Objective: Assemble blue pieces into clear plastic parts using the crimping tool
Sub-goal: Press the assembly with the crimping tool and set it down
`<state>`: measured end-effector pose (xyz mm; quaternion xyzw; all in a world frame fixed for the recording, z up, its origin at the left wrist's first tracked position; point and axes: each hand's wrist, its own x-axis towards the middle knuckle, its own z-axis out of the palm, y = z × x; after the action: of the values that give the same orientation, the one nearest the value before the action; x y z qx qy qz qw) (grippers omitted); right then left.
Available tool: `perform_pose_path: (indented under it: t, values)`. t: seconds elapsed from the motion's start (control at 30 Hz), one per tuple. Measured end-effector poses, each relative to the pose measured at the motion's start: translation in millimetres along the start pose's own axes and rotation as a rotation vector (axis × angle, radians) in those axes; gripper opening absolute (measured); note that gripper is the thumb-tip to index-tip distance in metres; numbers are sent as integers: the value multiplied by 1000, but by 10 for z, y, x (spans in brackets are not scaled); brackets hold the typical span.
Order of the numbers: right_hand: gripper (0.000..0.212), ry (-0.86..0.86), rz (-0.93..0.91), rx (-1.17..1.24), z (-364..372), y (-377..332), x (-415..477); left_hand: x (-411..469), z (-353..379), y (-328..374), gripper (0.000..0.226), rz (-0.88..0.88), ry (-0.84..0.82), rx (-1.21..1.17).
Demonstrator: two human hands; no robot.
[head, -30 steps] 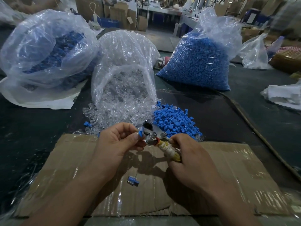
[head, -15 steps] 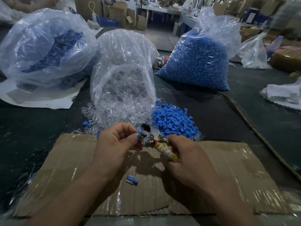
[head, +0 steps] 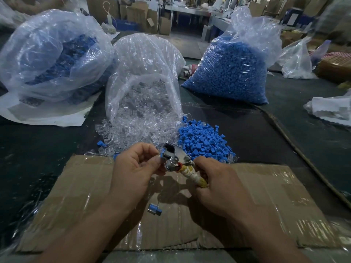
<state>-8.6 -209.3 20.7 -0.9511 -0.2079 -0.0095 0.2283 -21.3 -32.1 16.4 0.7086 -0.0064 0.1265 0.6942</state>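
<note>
So, barely started: one finished blue-and-clear plastic part (head: 154, 209) is laid at 6 o'clock. Another small blue plastic piece (head: 162, 155) is pinched by the left hand (head: 136, 168) fingers (head: 146, 149) at the metal crimping tool (head: 176, 158), which is gripped by the right hand (head: 218, 186). Loose blue heap (head: 205, 141) and clear plastic parts (head: 136, 128) at 12 are left to do.

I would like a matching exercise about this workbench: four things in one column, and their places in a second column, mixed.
1 crimping tool
2 assembled piece
3 loose blue pieces
4 clear parts bag

a lying on the cardboard
b held by the right hand
c heaped right of the spilled clear parts
d lying open beyond the left hand

Pairs: 1-b, 2-a, 3-c, 4-d.
</note>
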Motion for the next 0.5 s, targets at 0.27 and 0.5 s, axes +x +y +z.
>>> perform_pose_path:
  t: [0.27,0.5]
  values:
    - [41,91,19,-89,39,58,5,69,-60,10,14,-27,59,11]
    - [48,26,56,-105,-2,137,-35,184,-352,98,8,-305,-345,102]
